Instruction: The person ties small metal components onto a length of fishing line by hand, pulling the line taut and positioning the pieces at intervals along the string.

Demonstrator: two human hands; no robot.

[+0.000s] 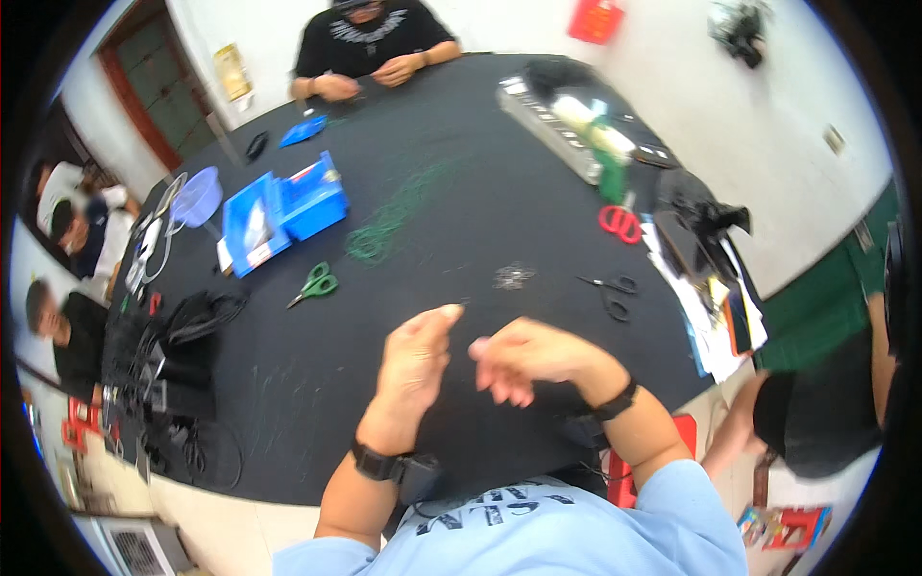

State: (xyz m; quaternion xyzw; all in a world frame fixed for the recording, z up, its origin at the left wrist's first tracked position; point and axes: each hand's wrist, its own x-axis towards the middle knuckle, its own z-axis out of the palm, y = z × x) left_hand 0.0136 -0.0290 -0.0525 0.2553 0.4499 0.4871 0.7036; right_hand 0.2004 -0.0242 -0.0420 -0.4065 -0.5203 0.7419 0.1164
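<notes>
One left hand (415,360) and one right hand (533,353) curl, whether gripping anything we cannot tell; beyond them, a wiry heap (514,276) looks light, springy, best pinched at its edge.

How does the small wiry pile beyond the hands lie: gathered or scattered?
Gathered: the small wiry pile forms one compact patch on the table.

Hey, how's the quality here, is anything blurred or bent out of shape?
Head view, overall: the black table's edges curve and the corners go black. Head view, upper right: the long pale box looks smeared. Head view, centre: the green thread is soft, and whether the left hand or right hand holds any is unclear.
</notes>
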